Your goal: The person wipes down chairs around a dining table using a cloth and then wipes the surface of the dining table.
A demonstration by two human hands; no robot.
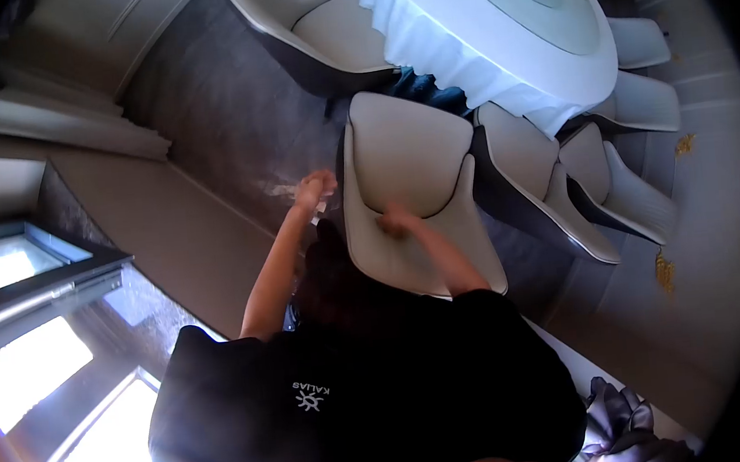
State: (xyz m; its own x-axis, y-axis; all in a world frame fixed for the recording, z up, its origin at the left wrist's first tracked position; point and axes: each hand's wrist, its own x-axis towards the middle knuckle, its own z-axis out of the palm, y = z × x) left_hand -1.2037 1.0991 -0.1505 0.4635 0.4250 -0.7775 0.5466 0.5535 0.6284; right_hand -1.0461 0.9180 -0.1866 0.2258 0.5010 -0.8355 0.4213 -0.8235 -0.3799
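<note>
A beige padded chair (420,152) with a dark outer shell stands directly in front of me. My left hand (316,187) is beside the chair's left edge, its fingers too blurred to read. Just below that hand is a small white item (320,209); whether the hand holds it is unclear. Over the inner part of the chair is my right hand (395,219), smeared by motion, and contact with the padding cannot be made out.
A round table (495,53) with a white cloth and a glass turntable stands ahead, ringed by more chairs (526,151). Windows (31,375) and a low ledge (168,235) are at left. Dark shiny fabric (620,420) lies at lower right.
</note>
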